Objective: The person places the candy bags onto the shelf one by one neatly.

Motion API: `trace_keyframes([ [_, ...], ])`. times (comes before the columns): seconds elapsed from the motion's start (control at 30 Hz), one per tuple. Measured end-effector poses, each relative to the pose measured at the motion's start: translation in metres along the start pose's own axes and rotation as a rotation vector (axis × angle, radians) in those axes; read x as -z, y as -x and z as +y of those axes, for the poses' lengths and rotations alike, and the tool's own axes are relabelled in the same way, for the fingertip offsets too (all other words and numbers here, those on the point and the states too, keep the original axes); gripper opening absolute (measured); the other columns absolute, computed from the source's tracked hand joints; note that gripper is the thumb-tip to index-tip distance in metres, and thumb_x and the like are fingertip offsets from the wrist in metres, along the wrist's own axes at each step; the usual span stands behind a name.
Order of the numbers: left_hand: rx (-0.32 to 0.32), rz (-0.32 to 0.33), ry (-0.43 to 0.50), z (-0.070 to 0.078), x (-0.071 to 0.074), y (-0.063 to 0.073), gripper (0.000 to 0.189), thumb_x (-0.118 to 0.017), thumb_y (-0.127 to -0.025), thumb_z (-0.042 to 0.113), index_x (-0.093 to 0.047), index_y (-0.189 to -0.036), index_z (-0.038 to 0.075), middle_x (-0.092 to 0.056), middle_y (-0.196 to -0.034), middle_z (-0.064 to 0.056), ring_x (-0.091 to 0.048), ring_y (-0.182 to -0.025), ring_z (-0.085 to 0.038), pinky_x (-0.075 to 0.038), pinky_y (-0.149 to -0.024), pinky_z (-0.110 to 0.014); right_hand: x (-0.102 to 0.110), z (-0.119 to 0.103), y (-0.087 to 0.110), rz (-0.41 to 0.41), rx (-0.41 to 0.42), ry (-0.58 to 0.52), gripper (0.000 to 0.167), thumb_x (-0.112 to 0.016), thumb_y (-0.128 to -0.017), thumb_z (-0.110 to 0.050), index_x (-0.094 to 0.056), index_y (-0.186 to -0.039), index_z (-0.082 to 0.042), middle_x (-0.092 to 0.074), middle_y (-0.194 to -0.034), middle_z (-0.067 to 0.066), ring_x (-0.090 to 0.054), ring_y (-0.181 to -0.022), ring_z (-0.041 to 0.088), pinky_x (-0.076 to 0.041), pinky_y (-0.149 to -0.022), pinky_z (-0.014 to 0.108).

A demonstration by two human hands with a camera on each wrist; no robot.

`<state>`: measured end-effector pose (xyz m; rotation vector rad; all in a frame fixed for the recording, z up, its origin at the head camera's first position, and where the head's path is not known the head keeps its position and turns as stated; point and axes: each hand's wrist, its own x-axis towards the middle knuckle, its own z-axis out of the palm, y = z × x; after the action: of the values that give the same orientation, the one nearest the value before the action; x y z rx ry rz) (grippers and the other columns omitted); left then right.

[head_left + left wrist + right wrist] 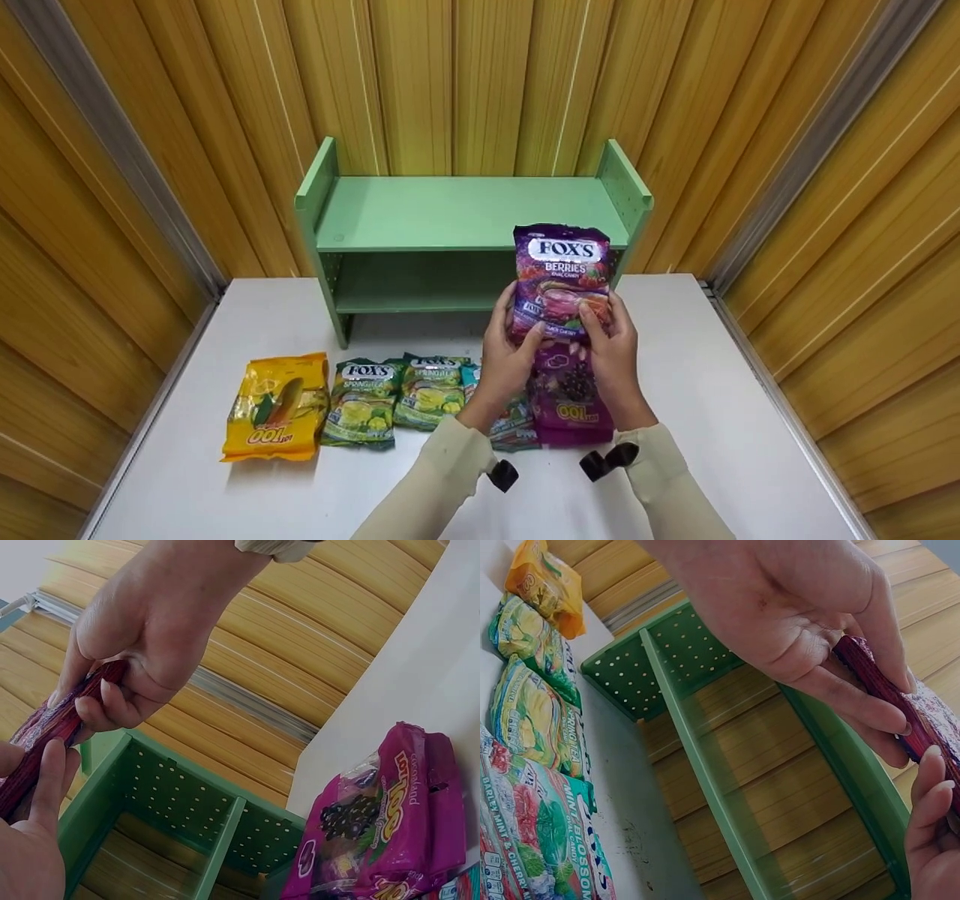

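Observation:
A purple bag of Fox's Berries candy is raised upright before the right part of the green shelf. My left hand grips its lower left side, thumb across the front. On the lower right side my right hand holds it the same way. Both wrist views catch the bag edge-on, pinched between thumbs and fingers. Below the hands lies a magenta Lot 100 candy bag, partly covered by them in the head view. A Mint Blossom candy bag is largely hidden behind the left forearm in the head view.
A green two-tier shelf stands at the back of the white table. Left of the hands lie two Fox's Spring Tea bags and a yellow Lot 100 bag. Wood-patterned walls enclose the table.

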<state>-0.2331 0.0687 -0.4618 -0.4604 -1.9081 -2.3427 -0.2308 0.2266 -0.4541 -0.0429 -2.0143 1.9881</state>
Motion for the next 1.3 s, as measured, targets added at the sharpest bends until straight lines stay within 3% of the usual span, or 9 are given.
trace_keyframes([
  [0.23,-0.014,0.001,0.029,-0.005,0.005,-0.005,0.067,-0.058,-0.098,0.017,-0.022,-0.153,0.026,-0.048,-0.145,-0.006,-0.058,-0.121,-0.023,-0.057,-0.089,-0.034,-0.006,-0.003,-0.004,-0.024,-0.005,-0.044,0.048,-0.058,-0.096,-0.035,-0.041,-0.140,-0.028,-0.061,-0.108,0.006,-0.053,-0.050,0.011,-0.048,-0.046,0.023],
  [0.47,-0.011,0.005,0.123,-0.001,0.009,-0.009,0.068,-0.057,-0.098,0.016,-0.021,-0.154,0.024,-0.049,-0.144,-0.009,-0.062,-0.115,-0.025,-0.056,-0.090,-0.046,-0.012,-0.005,-0.012,-0.029,-0.023,-0.078,0.051,-0.060,-0.095,-0.034,-0.041,-0.142,-0.026,-0.062,-0.119,0.005,-0.053,-0.048,0.011,-0.047,-0.047,0.020],
  [0.8,0.014,0.044,0.121,0.000,0.017,-0.013,0.069,-0.058,-0.098,0.022,-0.019,-0.154,0.024,-0.048,-0.144,-0.009,-0.057,-0.122,-0.024,-0.056,-0.092,-0.032,-0.020,-0.009,-0.019,-0.058,-0.066,-0.093,0.051,-0.060,-0.095,-0.037,-0.039,-0.141,-0.029,-0.063,-0.114,0.007,-0.056,-0.054,0.012,-0.051,-0.053,0.021],
  [1.07,0.033,0.060,0.173,0.001,0.020,-0.016,0.067,-0.057,-0.098,0.020,-0.020,-0.153,0.027,-0.045,-0.146,-0.010,-0.056,-0.123,-0.026,-0.055,-0.094,-0.034,-0.022,-0.011,-0.019,-0.100,-0.057,-0.159,0.048,-0.057,-0.097,-0.028,-0.039,-0.141,-0.027,-0.065,-0.108,0.009,-0.063,-0.061,0.016,-0.056,-0.060,0.025],
  [1.3,0.027,0.081,0.183,0.001,0.023,-0.017,0.069,-0.058,-0.097,0.017,-0.018,-0.154,0.023,-0.044,-0.147,-0.010,-0.055,-0.124,-0.026,-0.056,-0.092,-0.033,-0.022,-0.010,-0.017,-0.126,-0.047,-0.198,0.048,-0.057,-0.098,-0.019,-0.039,-0.142,-0.025,-0.061,-0.118,0.013,-0.066,-0.072,0.018,-0.058,-0.067,0.026],
])
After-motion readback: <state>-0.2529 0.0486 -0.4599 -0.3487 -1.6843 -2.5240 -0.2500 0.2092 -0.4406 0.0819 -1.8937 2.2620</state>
